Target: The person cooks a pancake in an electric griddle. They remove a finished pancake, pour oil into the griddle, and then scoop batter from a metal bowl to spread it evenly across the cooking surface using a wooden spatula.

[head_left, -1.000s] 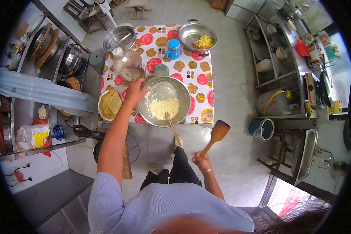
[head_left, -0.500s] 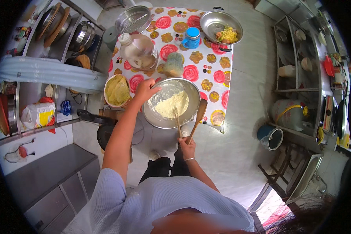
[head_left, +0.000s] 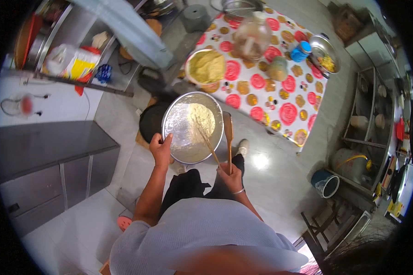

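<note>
Head view. Metal bowl [head_left: 179,133]: round, shiny, tipped toward the person, held in front of the body beside the table [head_left: 306,130], above the floor. Its inner wall carries pale smears. Inside, a pale yellow mixture [head_left: 203,118], lumpy and thick-looking, is gathered toward the right side.

Left hand [head_left: 160,147]: pinching the bowl's left rim, thumb on top, fingers partly hidden outside. Right hand [head_left: 230,177]: closed around thin chopsticks [head_left: 207,141], their tips in the mixture, together with the handle of a wooden spatula [head_left: 228,130], whose flat brown blade stands just beside the bowl's right rim.

Table cover: smooth white sheet, red and gold floral print. On it: a pale round container [head_left: 192,79] filled with yellow, soft-looking flat pieces [head_left: 209,65]; a large clear plastic jug [head_left: 253,39], contents blurred; a blue-lidded jar [head_left: 301,52]; a metal pan [head_left: 322,45] with yellow chopped food [head_left: 326,63] at one side. Black frying pan [head_left: 150,121]: partly behind the bowl.
</note>
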Demonstrator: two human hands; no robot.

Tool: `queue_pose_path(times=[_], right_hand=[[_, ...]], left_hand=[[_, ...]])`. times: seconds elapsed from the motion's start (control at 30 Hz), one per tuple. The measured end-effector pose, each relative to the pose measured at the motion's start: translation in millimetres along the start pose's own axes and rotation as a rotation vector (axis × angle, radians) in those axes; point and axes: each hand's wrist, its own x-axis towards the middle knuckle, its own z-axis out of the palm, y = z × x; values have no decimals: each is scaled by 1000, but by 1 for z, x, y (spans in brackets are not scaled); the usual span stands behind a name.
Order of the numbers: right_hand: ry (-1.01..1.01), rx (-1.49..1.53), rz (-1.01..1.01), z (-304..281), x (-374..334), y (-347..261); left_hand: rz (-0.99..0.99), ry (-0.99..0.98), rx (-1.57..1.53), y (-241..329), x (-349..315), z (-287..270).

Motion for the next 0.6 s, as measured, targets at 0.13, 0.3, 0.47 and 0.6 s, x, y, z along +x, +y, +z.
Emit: queue_pose_path(times=[0.13, 0.3, 0.47, 0.6], right_hand=[[-70, -208, -199, 117, -34, 24], [-158, -134, -124, 247, -60, 55], [-188, -412, -325, 310, -76, 76], [-224, -370, -202, 330, -79, 69]], left_hand=[[26, 125, 92, -70, 8, -119], [-179, 180, -87, -123, 7, -226], [-306, 283, -329, -193, -4, -295], [-458, 267, -454, -212, -10, -322]])
